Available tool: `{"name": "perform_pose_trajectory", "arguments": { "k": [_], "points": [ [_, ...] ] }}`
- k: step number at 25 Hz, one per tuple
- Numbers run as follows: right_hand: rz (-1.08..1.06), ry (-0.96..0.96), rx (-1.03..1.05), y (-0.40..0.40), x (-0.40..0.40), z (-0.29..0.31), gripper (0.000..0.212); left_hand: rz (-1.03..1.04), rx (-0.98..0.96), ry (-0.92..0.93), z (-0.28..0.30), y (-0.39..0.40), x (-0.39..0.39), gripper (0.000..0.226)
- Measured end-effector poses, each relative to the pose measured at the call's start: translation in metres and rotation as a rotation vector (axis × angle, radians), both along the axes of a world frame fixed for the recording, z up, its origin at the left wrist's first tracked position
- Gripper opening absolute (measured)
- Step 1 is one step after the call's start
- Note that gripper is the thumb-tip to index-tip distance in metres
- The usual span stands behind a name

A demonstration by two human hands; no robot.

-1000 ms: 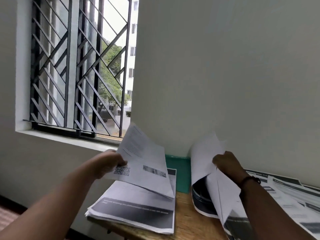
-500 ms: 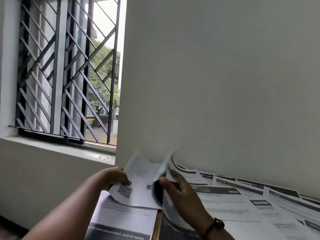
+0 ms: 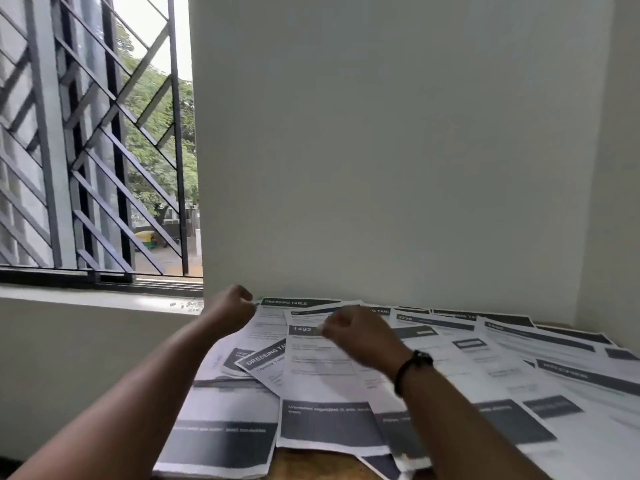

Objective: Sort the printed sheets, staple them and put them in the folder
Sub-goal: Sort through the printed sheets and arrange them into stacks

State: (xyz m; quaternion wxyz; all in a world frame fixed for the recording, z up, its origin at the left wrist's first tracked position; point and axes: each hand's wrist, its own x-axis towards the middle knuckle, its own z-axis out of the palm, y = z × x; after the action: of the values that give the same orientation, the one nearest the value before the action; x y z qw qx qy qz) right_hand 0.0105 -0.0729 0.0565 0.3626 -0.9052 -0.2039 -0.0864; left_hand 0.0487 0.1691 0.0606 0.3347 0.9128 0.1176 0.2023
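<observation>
The sheets [image 3: 450,368] lie spread all over the surface [image 3: 311,462], no stapler or folder shows, so sorting has only begun; both hands [image 3: 230,313] [image 3: 360,336] hover with curled fingers, their hold unclear.

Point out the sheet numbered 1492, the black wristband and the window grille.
sheet numbered 1492 [image 3: 320,362], head view, its printed middle
black wristband [image 3: 412,367], head view, band across right wrist
window grille [image 3: 104,150], head view, a diagonal bar
</observation>
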Motion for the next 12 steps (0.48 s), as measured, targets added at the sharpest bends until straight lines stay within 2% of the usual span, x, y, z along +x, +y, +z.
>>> {"name": "perform_pose_trajectory", "arguments": {
  "k": [2,5,6,8,10,12],
  "points": [
    [-0.100,0.046,-0.074,-0.040,0.008,0.023,0.025,-0.163,-0.200,0.009,0.005,-0.035,-0.006,0.002],
    [-0.308,0.158,-0.404,-0.102,0.016,0.032,0.041,-0.271,-0.370,0.070,0.006,-0.090,-0.003,0.008],
    [-0.365,0.210,-0.508,-0.118,0.017,0.025,0.049,-0.286,-0.437,0.078,0.006,-0.109,-0.002,0.010],
    [-0.435,0.316,-0.620,-0.139,0.013,0.010,0.079,-0.329,-0.531,0.109,0.003,-0.144,0.000,0.012],
    [-0.410,0.373,-0.557,-0.152,0.014,-0.003,0.097,-0.399,-0.491,0.112,-0.014,-0.171,0.003,0.016],
    [-0.407,0.376,-0.482,-0.156,0.018,-0.018,0.108,-0.412,-0.262,0.093,-0.042,-0.186,0.006,0.016]
  ]
}}
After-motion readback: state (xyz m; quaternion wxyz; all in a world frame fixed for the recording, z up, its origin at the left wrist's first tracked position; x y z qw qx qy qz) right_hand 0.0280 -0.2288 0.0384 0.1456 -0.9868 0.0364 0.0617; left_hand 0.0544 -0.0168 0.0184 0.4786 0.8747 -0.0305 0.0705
